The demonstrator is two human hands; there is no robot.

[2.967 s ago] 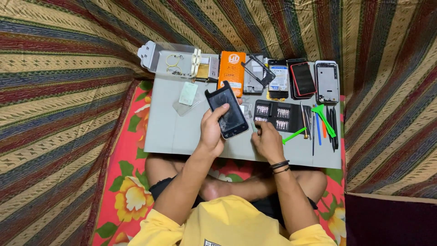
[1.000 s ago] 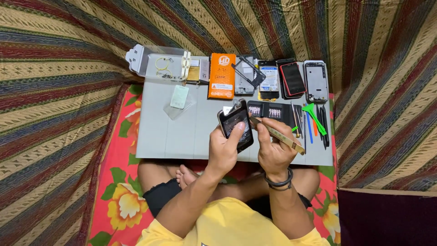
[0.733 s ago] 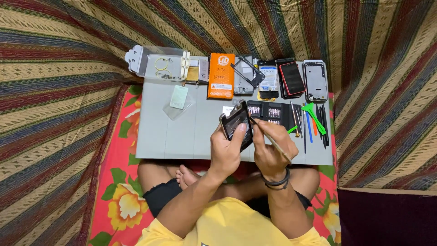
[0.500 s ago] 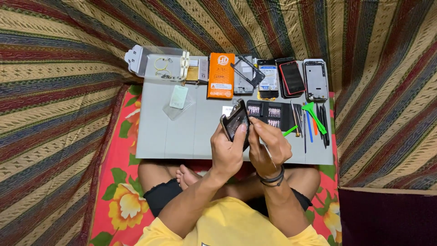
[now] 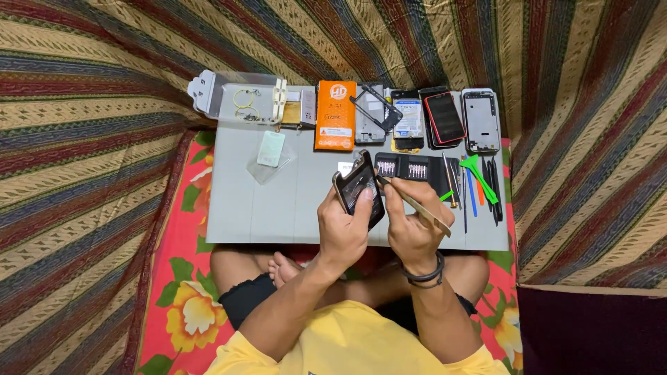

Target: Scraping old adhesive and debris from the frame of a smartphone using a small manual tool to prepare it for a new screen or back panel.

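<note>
The left hand point(image 5: 345, 229) had the dark phone point(image 5: 358, 189) gripped, lifted off the grey tabletop point(image 5: 278, 208) and tilted toward the wearer, thumb pressed on its face. The right hand point(image 5: 411, 226) was clenched round a pair of pale tweezers point(image 5: 415, 204), tip set right at the phone's upper edge, the other end sticking out past the knuckles. So the work looked, to my eye, to be at an early stage: the phone appeared to be in one piece, and the tool was only just meeting its edge. Whether anything had come loose there was too small to tell.

Plenty lay ready and untouched. The black bit case point(image 5: 410, 169) sat open just behind the phone. Beside it were the slim tools, a green pry tool point(image 5: 479, 176) among them, all flat on the tabletop. Along the far edge ran an orange box point(image 5: 336, 115), a bare phone frame point(image 5: 375, 112), a red-rimmed phone point(image 5: 445, 118) and a silver phone shell point(image 5: 481, 121). Farther left stood a clear plastic pack point(image 5: 240, 101), with a small pale green piece in a clear sleeve point(image 5: 270, 150) near it. By my reckoning, most of the job was left.
</note>
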